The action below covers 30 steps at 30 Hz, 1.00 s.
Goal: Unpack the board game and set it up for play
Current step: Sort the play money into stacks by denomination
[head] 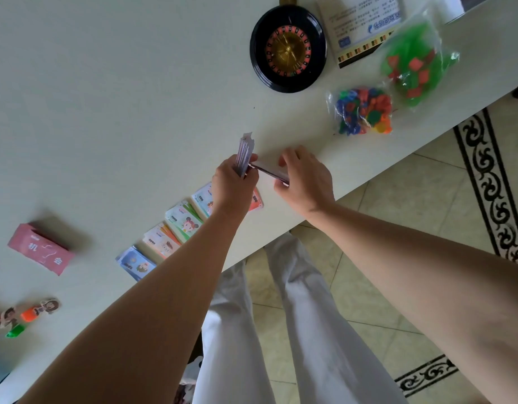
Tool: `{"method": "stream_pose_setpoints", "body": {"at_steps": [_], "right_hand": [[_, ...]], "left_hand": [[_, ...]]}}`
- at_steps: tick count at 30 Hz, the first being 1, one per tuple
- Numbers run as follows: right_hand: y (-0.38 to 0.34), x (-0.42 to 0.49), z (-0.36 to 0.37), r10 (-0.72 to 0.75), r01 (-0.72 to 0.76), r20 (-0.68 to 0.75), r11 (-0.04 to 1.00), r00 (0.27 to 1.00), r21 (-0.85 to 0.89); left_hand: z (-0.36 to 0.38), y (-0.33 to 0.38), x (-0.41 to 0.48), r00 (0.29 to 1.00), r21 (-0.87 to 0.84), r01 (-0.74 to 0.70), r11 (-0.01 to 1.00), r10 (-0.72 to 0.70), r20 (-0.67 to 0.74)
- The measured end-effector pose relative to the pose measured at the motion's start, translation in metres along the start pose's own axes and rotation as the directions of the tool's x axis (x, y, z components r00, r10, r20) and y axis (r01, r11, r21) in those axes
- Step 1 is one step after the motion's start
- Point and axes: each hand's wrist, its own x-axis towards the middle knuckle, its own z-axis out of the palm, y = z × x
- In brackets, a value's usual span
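Game parts out on table (120,97).
Bill piles (182,221) in a row; bill stack (244,151) upright in left hand (233,182), one bill (269,170) in right hand (306,182); wheel (288,49), piece bags (364,110), red deck (40,252), pawns (33,312) apart.

Left hand (233,182) and right hand (306,182) close together, fingers (287,158) curled.

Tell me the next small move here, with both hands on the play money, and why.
Probably the right hand should draw the note it pinches clear of the stack that the left hand grips, then lay it on its matching pile in the row of money piles along the table edge. The note shows edge-on, so which pile cannot be told.
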Motion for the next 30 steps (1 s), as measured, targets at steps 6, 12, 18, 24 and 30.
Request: {"method": "stream_pose_setpoints", "body": {"at_steps": [6, 12, 18, 24, 30], "right_hand": [[0.015, -0.011, -0.007, 0.196, -0.198, 0.065, 0.98, 0.978, 0.019], [0.002, -0.002, -0.004, 0.142, -0.149, 0.079, 0.984, 0.987, 0.097], [0.006, 0.001, -0.005, 0.127, -0.139, 0.076, 0.97, 0.989, 0.197], [-0.005, 0.005, -0.019, 0.122, -0.357, 0.386, 0.692, 0.914, 0.627], [-0.003, 0.002, -0.02, 0.171, -0.454, 0.498, 0.718, 0.85, 0.528]], "left_hand": [[0.001, -0.003, 0.002, 1.0, 0.04, -0.017, 0.999, 0.018, -0.008], [0.01, 0.006, 0.0, 0.997, -0.005, 0.029, 1.0, -0.029, 0.065], [0.005, 0.007, 0.003, 0.998, -0.008, 0.055, 0.998, -0.055, 0.014], [0.005, 0.012, -0.003, 0.971, -0.271, 0.238, 0.933, -0.238, 0.036], [0.004, 0.007, -0.002, 0.965, -0.21, 0.26, 0.943, -0.263, 0.013]]}}
